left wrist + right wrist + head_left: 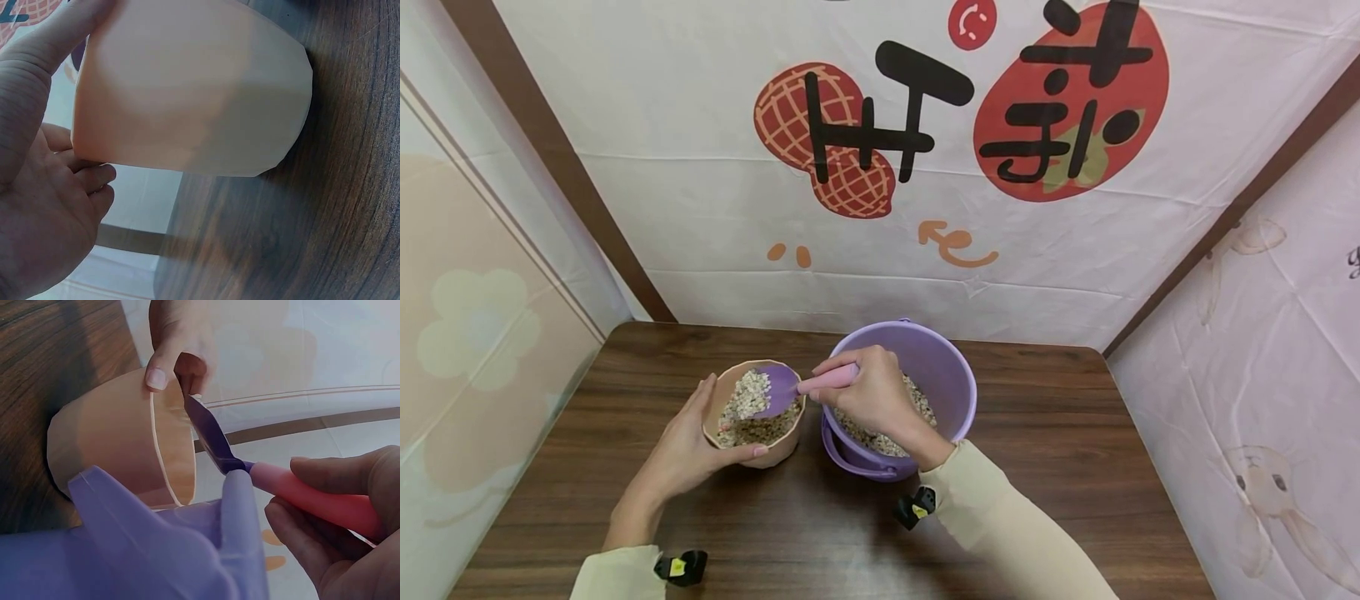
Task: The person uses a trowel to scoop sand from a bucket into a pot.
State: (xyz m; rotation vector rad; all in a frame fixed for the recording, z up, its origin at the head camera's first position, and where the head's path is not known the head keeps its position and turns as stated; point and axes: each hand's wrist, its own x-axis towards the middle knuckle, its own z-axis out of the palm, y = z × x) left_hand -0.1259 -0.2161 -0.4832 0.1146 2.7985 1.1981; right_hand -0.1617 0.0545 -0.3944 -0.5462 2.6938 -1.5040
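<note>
The peach bowl (752, 414) is cupped by the left hand (688, 446) and tipped a bit toward the purple bucket (925, 367), w/ its base resting on the worktop (1037, 467) — prob. so the scoop's path stays short. Fingers are curled round the bowl's wall, thumb hooked over the near rim.

The scoop (782, 387) is gripped by its pink handle in the right hand (872, 400), fingers wrapped tight, purple blade held over the bowl w/ oat-like flakes on it. Bowl is mostly filled w/ the same flakes — a layer is also seen inside the bucket just beside it.
</note>
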